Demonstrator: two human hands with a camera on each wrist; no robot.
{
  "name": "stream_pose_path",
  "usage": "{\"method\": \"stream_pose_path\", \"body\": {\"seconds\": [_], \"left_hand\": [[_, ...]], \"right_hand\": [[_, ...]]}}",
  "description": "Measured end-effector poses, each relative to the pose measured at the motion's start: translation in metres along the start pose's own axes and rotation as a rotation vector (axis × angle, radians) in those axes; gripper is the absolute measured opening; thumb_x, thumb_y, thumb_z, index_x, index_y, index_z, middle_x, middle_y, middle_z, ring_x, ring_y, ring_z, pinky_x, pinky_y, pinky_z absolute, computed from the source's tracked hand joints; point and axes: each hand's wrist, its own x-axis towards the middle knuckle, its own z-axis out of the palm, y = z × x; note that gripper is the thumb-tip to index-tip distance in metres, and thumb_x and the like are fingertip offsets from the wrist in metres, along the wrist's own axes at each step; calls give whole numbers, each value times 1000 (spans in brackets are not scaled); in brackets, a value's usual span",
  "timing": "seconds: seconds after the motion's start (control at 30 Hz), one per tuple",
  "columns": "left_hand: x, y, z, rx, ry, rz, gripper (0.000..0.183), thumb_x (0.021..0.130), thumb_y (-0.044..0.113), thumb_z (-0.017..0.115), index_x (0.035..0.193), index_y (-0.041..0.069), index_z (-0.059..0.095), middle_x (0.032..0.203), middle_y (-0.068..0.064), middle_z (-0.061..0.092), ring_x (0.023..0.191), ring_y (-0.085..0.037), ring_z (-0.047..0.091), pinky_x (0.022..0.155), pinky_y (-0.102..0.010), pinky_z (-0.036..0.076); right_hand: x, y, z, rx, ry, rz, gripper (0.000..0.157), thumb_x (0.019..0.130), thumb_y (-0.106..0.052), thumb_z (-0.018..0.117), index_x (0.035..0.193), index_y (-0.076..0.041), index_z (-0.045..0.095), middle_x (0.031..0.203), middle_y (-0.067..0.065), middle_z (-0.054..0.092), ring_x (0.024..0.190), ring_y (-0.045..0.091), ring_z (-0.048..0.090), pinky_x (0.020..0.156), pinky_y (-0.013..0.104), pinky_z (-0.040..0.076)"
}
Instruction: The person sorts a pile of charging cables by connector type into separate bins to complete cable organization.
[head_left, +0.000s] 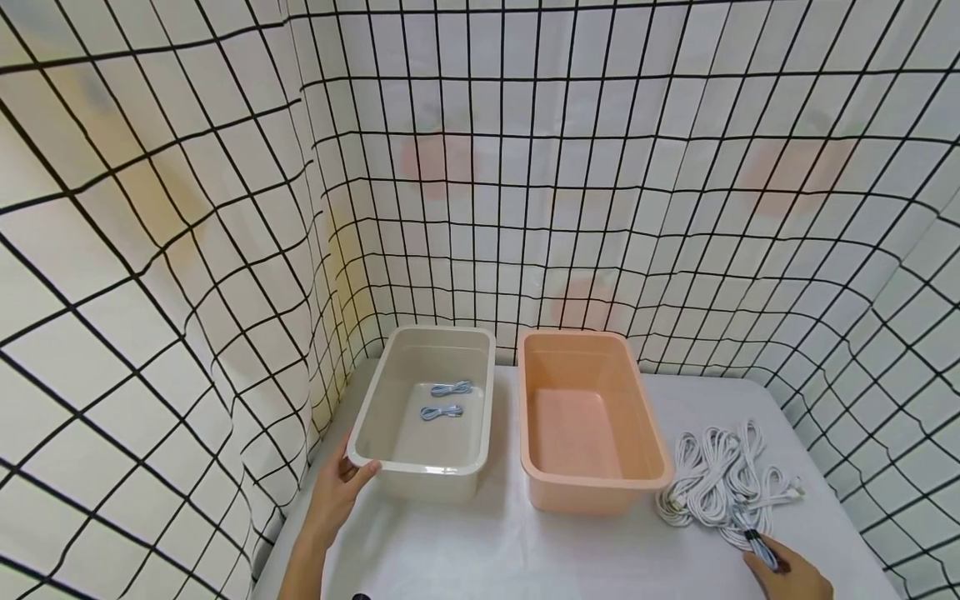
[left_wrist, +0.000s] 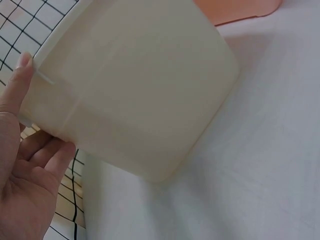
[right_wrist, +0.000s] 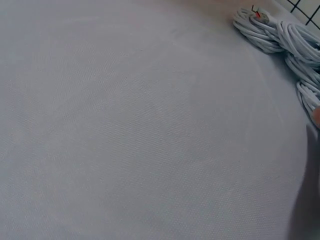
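Left hand holding a bin corner, right hand pinching a bundled cable

The left hand (head_left: 333, 496) is gripping the off-white bin (head_left: 427, 485) at its near left corner. In the left wrist view the thumb (left_wrist: 20, 82) is pressing at the rim while the bent fingers (left_wrist: 59, 157) are touching the outer wall below it, so the hand is only partly closed, with the corner sitting between thumb and fingers.

The right hand (head_left: 797, 575) is pinching a grey-blue cable bundle (head_left: 763, 552) with a dark tie around it. Its thumb and fingers are closing on the near end of the bundle; the far end is overlapping the near edge of a pile of white cables (head_left: 716, 475), and whether the two are touching is hard to tell. The right wrist view is showing just a sliver of a finger at its edge.

Two more bundles, an upper one (head_left: 452, 388) and a lower one (head_left: 442, 412), are lying side by side on the floor of the off-white bin. A peach bin (head_left: 577, 497) is standing between that bin and the pile, all on a white tablecloth (head_left: 465, 558). Black grid panels (head_left: 498, 180) are rising around the back and sides.
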Motion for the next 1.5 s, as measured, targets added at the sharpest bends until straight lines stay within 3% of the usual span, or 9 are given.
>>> {"method": "stream_pose_path", "body": {"seconds": [0.13, 0.3, 0.57, 0.8, 0.9, 1.0, 1.13, 1.27, 1.5], "left_hand": [[-1, 1, 0, 15, -4, -3, 85, 97, 15, 76, 165, 14, 26, 145, -30, 52, 123, -34, 61, 93, -23, 53], [-2, 1, 0, 19, -3, -12, 85, 97, 17, 75, 166, 15, 25, 146, -30, 51, 126, -39, 58, 94, -25, 53], [-1, 1, 0, -1, -5, -8, 85, 97, 15, 76, 166, 16, 26, 143, -29, 54, 118, -25, 63, 90, -20, 54], [-1, 1, -1, 2, -6, -7, 85, 97, 15, 76, 166, 17, 26, 143, -28, 54, 117, -21, 64, 91, -20, 53], [-1, 1, 0, -4, 6, -4, 85, 96, 14, 76, 165, 15, 27, 143, -28, 55, 117, -23, 64, 90, -20, 54], [-1, 1, 2, -23, -7, -5, 85, 96, 13, 76, 165, 14, 27, 143, -29, 54, 117, -24, 64, 91, -21, 54], [-1, 0, 2, -25, -15, -5, 86, 96, 14, 77, 165, 13, 27, 143, -29, 54, 117, -25, 64, 91, -21, 54], [-1, 0, 0, -9, 5, 7, 84, 96, 15, 77, 164, 12, 28, 143, -29, 54, 117, -26, 64, 90, -19, 54], [0, -1, -1, -23, -7, 5, 85, 95, 14, 77, 164, 10, 28, 143, -31, 53, 113, -15, 65, 90, -19, 54]], "right_hand": [[-2, -2, 0, 70, 62, 53, 79, 83, -51, 81, 132, 8, 62, 91, 20, 72, 82, 32, 66, 62, 44, 54], [2, -6, -7, 135, 102, 21, 69, 88, -47, 79, 131, 6, 65, 96, 25, 73, 82, 37, 68, 58, 41, 53], [4, -21, -30, 112, 170, -103, 55, 95, -37, 76, 129, 5, 67, 85, 15, 73, 69, 17, 60, 53, 31, 44], [6, -37, -45, 181, 194, -82, 53, 97, -34, 74, 134, 2, 63, 74, 4, 67, 64, 16, 52, 52, 31, 38], [8, -44, -50, 213, 184, -66, 56, 97, -36, 73, 137, 1, 61, 82, 7, 68, 64, 18, 50, 51, 31, 40], [9, -52, -60, 239, 193, -62, 58, 97, -39, 73, 139, 0, 61, 102, 16, 72, 66, 12, 52, 50, 29, 43], [10, -64, -72, 294, 194, -116, 61, 96, -42, 74, 140, 0, 62, 105, -6, 72, 71, -7, 53, 50, 27, 45], [13, -79, -80, 354, 193, -214, 59, 95, -39, 77, 136, 1, 64, 89, -32, 59, 72, -10, 54, 48, 26, 44], [18, -112, -96, 352, 199, -319, 56, 97, -38, 75, 135, 1, 64, 87, -31, 57, 72, -2, 55, 48, 26, 43]]}}
